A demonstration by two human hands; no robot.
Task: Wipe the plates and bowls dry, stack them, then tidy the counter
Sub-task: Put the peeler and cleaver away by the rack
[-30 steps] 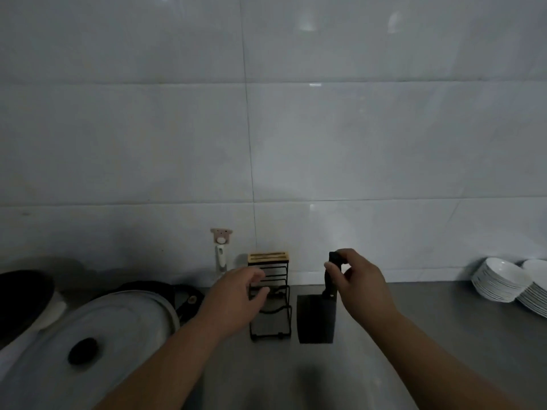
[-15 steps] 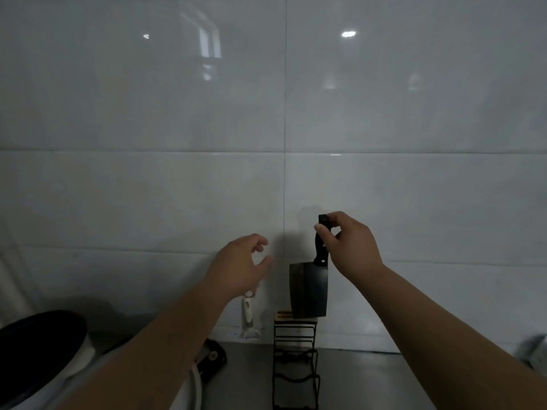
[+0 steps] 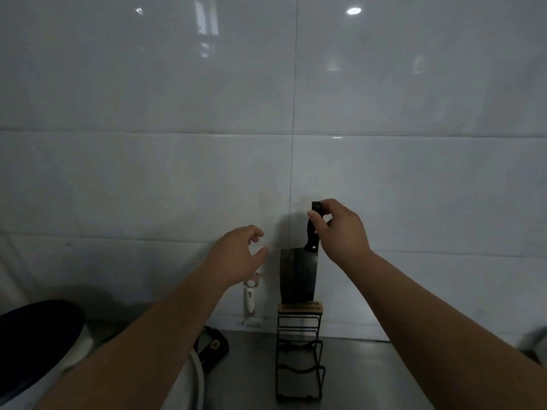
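Our right hand [image 3: 340, 232] pinches the cleaver [image 3: 299, 279] high on its handle, blade hanging below those fingers at the knife rack [image 3: 299, 350] slot, so we judge it could swing, miss, and nick our left hand [image 3: 236, 255], fingers spread and empty beside it.

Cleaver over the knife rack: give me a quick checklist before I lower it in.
1. Grip: right hand pinches the cleaver high on its handle. Ok, though it is only a fingertip hold.
2. Blade direction: it hangs edge-down, close to vertical. Ok.
3. Position: the blade's lower end sits at the wooden top of the knife rack. Ok.
4. Lined up with a slot: cannot tell.
5. Left hand: open, left of the blade and apart from it. Ok.
6. Rack steadied: it stands upright on the counter, but no hand holds it. Not ok.
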